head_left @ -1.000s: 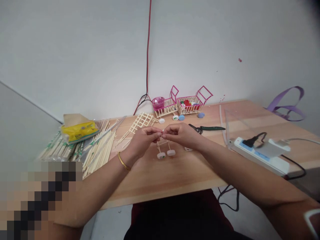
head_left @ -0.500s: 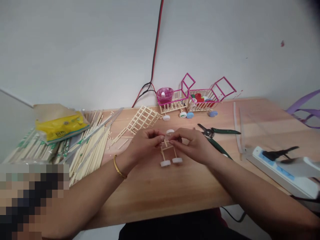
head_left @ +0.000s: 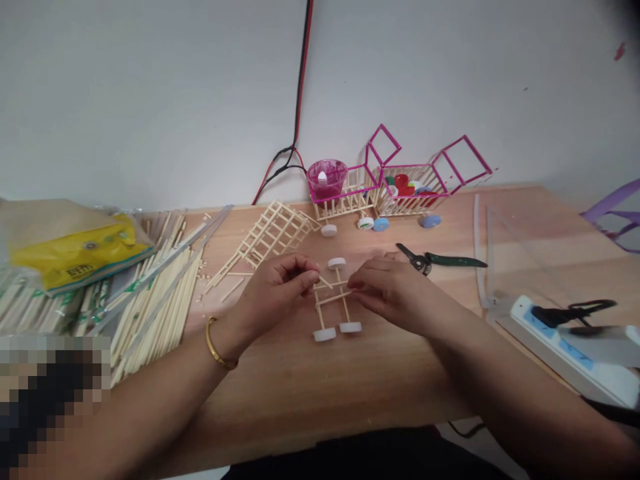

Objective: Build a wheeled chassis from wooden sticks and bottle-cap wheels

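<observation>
Lowered onto the table (head_left: 300, 387) now, both hands pinch the light, fragile stick frame (head_left: 334, 299): left hand (head_left: 273, 293), right hand (head_left: 395, 290), best held by its crossbars.

We are looking at a small stick frame (head_left: 334, 298) made of thin pale wooden sticks, lying flat on the counter (head_left: 320, 387) between our left hand (head_left: 273, 293) and right hand (head_left: 395, 290). White bottle-cap wheels (head_left: 337, 331) are sitting at its ends: two at the near end, one showing at the far end. Both hands are pinching its cross sticks at the middle.
</observation>
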`<state>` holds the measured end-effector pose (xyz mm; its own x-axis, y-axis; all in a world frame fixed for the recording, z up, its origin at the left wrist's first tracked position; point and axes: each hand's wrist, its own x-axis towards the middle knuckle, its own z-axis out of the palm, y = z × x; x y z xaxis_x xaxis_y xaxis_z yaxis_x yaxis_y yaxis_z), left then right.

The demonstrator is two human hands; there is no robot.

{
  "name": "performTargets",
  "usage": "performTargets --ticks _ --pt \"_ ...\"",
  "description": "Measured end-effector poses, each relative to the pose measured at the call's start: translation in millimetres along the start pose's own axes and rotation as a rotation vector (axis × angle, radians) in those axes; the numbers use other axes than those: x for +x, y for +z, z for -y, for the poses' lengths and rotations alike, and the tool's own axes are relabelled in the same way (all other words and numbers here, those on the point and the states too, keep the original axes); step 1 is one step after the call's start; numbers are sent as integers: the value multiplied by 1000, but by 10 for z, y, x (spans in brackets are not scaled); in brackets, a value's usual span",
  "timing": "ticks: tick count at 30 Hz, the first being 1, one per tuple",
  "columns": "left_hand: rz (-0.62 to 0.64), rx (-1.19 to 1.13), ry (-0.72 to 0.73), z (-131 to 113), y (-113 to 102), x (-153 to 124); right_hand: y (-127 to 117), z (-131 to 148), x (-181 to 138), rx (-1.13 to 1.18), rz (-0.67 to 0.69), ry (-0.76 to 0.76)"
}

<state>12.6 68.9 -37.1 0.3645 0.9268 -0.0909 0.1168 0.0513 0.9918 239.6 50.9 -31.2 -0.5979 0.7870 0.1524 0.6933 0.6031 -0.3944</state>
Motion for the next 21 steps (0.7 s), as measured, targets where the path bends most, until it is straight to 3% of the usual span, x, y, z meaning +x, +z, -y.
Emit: performTargets --ticks 10,21 --pt "9 73 4 30 22 -11 -22 8 2 -4 94 36" --pt "26 72 -46 47 18 0 -28 11 -12 35 98 40"
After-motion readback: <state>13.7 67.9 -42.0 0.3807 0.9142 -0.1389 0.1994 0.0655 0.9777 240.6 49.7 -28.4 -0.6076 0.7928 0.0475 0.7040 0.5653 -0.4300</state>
